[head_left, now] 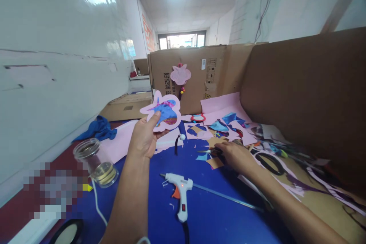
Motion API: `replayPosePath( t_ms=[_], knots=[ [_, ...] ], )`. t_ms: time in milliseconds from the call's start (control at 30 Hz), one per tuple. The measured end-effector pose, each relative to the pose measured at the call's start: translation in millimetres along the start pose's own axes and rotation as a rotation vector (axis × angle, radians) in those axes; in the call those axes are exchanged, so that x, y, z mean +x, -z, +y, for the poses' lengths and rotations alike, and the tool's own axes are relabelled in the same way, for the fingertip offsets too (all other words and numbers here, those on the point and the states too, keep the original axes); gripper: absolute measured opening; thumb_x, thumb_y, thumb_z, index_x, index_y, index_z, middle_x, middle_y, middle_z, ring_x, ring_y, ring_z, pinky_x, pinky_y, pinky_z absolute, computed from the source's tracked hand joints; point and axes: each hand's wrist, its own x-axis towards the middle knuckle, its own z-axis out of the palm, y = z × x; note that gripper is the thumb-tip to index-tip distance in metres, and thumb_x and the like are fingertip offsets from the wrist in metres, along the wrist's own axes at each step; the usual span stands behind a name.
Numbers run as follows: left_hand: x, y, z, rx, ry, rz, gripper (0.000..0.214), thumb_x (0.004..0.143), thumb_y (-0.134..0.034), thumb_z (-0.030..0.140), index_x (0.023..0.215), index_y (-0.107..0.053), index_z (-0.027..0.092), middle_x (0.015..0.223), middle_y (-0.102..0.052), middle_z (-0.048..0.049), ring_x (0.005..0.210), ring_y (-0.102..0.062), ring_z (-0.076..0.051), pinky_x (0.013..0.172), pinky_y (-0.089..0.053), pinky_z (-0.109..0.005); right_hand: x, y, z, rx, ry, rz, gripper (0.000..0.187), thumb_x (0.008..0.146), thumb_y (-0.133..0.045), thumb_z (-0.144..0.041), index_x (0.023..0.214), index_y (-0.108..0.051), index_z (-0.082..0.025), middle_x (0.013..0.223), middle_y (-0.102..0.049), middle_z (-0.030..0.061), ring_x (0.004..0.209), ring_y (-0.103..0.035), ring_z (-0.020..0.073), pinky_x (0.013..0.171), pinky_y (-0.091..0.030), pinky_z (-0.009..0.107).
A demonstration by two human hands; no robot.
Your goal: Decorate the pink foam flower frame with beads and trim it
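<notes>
My left hand (147, 131) holds up a pink cutout (173, 101) with a wavy outline, thumb on its front. Blue and patterned fabric (166, 112) covers the middle of the cutout. Low over the table, my right hand (233, 152) has its fingers closed at the dark handles of a pair of scissors (210, 151), whose blades point left. Scraps of blue and brown material (215, 162) lie under and beside the scissors. Between my forearms rests a white glue gun (178, 190) with an orange trigger, a lit red light and a long clear glue stick (225, 195) behind it.
A cardboard box wall (194, 95) stands behind the blue table (162, 164), with a pink cloud-shaped ornament (180, 75) hanging on it. Pink sheet offcuts (225, 103) and fabric pieces crowd the right. A clear jar (88, 156), its lid (105, 174) and blue cloth (98, 129) are left.
</notes>
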Motion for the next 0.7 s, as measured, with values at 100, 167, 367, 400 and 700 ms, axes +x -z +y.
replayPosePath(
  t_ms=[100, 167, 367, 400, 700],
  knots=[
    [-1.4, -3.4, -3.0, -0.003, 0.029, -0.02, 0.035, 0.07, -0.096, 0.036, 0.088, -0.075, 0.015, 0.082, -0.079, -0.006, 0.077, -0.077, -0.021, 0.075, -0.066, -0.037, 3.8, -8.9, -1.5, 0.027, 0.089, -0.012, 0.047, 0.101, -0.047, -0.01, 0.132, -0.076, -0.028, 0.118, -0.077, 0.0128, 0.112, -0.071, 0.0278, 0.092, -0.047, 0.034],
    [-2.3, -4.7, -4.3, -0.007, 0.047, -0.034, 0.034, 0.072, -0.095, 0.036, 0.09, -0.076, 0.015, 0.083, -0.079, -0.0064, 0.075, -0.077, -0.021, 0.073, -0.066, -0.035, 4.7, -8.5, -1.4, 0.03, 0.114, -0.024, 0.051, 0.099, -0.046, -0.007, 0.132, -0.077, -0.03, 0.114, -0.077, 0.0123, 0.111, -0.071, 0.0284, 0.091, -0.046, 0.035],
    [-5.1, -8.5, -8.3, -0.025, 0.052, -0.045, 0.031, 0.075, -0.093, 0.034, 0.093, -0.076, 0.015, 0.083, -0.079, -0.0061, 0.072, -0.075, -0.019, 0.072, -0.066, -0.034, -4.4, -7.6, 8.0, 0.028, 0.096, -0.054, 0.064, 0.086, -0.048, -0.004, 0.137, -0.076, -0.031, 0.123, -0.077, 0.0119, 0.11, -0.073, 0.0323, 0.088, -0.047, 0.038],
    [-5.3, -9.4, -9.2, -0.028, 0.056, -0.046, 0.031, 0.076, -0.093, 0.034, 0.093, -0.076, 0.015, 0.084, -0.079, -0.0065, 0.074, -0.076, -0.02, 0.074, -0.067, -0.035, -6.5, -8.6, 9.8, 0.047, 0.072, -0.037, 0.063, 0.086, -0.049, -0.006, 0.138, -0.075, -0.031, 0.125, -0.076, 0.0123, 0.109, -0.073, 0.0335, 0.087, -0.048, 0.039],
    [-7.7, -22.2, -13.7, -0.14, 0.093, 0.035, 0.016, 0.092, -0.078, 0.027, 0.103, -0.078, 0.016, 0.099, -0.082, -0.0095, 0.085, -0.079, -0.021, 0.079, -0.067, -0.034, -15.8, 5.7, -7.7, 1.239, 0.011, -0.023, 0.054, 0.09, -0.068, -0.057, 0.133, -0.072, -0.024, 0.108, -0.078, 0.0116, 0.105, -0.074, 0.0337, 0.086, -0.059, 0.043]
  ],
)
